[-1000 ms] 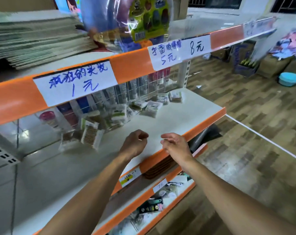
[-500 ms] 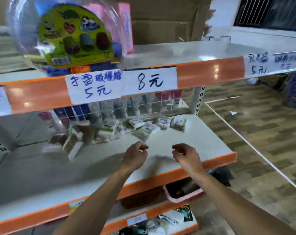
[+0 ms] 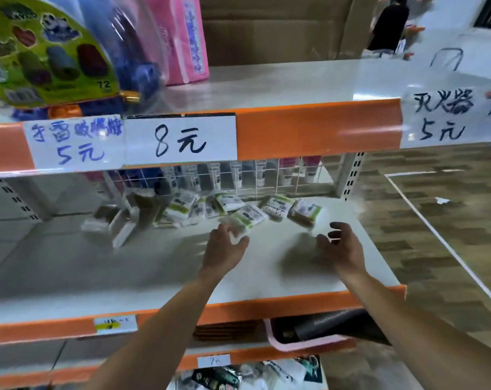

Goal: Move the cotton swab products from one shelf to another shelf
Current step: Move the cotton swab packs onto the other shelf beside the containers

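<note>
The swab packs [image 3: 230,209] lie in a loose row along the far side of the middle shelf [image 3: 281,280], just in front of a wire rack [image 3: 267,175] of tubes, with a few boxes [image 3: 117,223] tipped over at the left end of the row; none of them looks lifted or set elsewhere, so the move seems to be at its very start, with the whole lot left to shift. The left hand [image 3: 224,249] reaches in over the shelf, fingers loosely bent, its fingertips at the near edge of one green-labelled pack [image 3: 245,219]; motion blur makes it hard to say whether it touches the pack or is just short of it, and it does not appear to grip anything. The right hand [image 3: 341,246] hovers to the right, fingers curled like a claw and holding nothing, close to the rightmost pack [image 3: 306,213] but apart from it. The top shelf [image 3: 295,80] has bare space to the right of a toy bag [image 3: 53,54] and a pink pack [image 3: 182,38], and lower shelves sit below with a pink basket [image 3: 303,342]; which shelf is meant to receive the packs cannot be told. By my judgement the step in hand is the first grasp, each hand closing on a pack, then many more trips for the rest
</note>
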{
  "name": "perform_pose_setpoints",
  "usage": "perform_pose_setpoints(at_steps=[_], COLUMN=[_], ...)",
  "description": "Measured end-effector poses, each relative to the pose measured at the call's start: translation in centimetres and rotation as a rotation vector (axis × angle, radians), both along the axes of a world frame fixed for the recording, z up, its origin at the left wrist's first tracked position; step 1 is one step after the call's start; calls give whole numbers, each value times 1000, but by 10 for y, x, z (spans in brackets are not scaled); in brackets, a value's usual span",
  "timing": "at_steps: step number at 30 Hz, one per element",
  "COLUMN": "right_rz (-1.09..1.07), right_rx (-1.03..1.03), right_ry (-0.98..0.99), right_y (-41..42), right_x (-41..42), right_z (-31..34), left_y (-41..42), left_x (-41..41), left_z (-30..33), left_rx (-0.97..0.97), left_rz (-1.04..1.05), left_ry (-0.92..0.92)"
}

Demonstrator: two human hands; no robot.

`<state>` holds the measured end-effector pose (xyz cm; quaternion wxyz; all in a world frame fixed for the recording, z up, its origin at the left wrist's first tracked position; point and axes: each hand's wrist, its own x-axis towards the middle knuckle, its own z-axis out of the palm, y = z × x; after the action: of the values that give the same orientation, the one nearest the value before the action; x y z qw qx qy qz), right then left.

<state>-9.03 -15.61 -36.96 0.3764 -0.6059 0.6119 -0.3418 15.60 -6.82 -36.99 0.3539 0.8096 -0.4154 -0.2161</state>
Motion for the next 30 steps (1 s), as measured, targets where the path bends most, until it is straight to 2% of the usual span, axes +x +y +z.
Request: perform_pose_setpoints(at_steps=[4, 12, 20, 23, 27, 30], right_rz=[-61, -150, -235, -271, -273, -293], right_rx=[18, 147, 235, 234, 214, 197], right_ry=[52, 262, 371, 345, 235, 92], right_y=[-15, -45, -54, -49, -43, -37], right_x=[8, 28, 48, 50, 47, 42], right_z=[-8, -6, 4, 3, -1, 0], left_y=[-18, -48, -58, -54, -45, -42], left_x=[8, 20, 28, 34, 37, 39], left_z=[3, -4, -7, -11, -5, -4], left_rx=[-45, 47, 74, 14, -46, -4], left_rz=[32, 65, 98, 55, 23, -20], left_ry=[2, 20, 47, 119, 351, 368])
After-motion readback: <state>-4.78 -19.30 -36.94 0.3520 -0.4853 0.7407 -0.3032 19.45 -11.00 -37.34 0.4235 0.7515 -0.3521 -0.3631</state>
